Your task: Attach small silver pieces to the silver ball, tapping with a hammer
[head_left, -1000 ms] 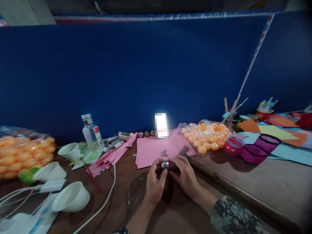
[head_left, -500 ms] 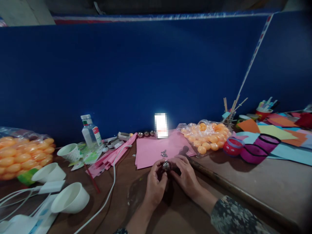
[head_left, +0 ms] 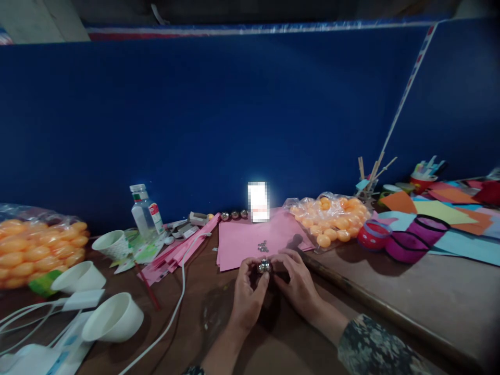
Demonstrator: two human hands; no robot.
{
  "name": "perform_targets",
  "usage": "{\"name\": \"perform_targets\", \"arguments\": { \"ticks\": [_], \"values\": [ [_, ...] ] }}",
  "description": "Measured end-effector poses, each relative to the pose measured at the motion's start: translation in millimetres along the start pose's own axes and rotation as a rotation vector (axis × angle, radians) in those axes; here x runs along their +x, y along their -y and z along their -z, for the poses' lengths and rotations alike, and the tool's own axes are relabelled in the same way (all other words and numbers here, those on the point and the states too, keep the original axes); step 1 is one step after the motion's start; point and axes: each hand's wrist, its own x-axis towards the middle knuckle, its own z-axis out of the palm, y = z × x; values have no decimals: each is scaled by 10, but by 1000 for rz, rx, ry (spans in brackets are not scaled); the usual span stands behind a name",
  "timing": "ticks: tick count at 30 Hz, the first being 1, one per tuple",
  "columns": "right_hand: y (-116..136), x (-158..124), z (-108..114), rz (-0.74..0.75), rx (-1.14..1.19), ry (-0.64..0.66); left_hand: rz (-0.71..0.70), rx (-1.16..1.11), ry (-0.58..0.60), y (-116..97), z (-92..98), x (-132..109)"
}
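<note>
At six o'clock, the left hand [head_left: 249, 291] clamps a shiny silver ball [head_left: 264, 266] in its fingers; whether the right hand [head_left: 297, 276] grips too, I cannot tell. At the ball's ten o'clock, a bottle [head_left: 142, 221] bears an illegible label [head_left: 155, 213].

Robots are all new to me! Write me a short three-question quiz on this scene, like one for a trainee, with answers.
1. True or false: the left hand has its fingers on a shiny silver ball.

2. What do the small silver pieces lie on?
A) yellow paper
B) pink paper
C) a paper cup

3. How many pale cups are in the left half of the picture?

Key: 1. True. 2. B. 3. Three.
</note>
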Motion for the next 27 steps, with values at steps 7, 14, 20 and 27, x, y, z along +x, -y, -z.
{"name": "perform_targets", "arguments": {
  "ticks": [7, 14, 20, 27],
  "values": [
    [-36, -11, -29, 35, -19, 24, 2, -63, 41, -52, -23, 1],
    [1, -7, -10, 13, 21, 10, -19, 55, 38, 12, 6, 1],
    [42, 8, 15, 26, 35, -14, -29, 89, 11, 117, 27, 20],
    [45, 13, -2, 15, 51, -40, -15, 11, 18, 54, 27, 33]
  ]
}}
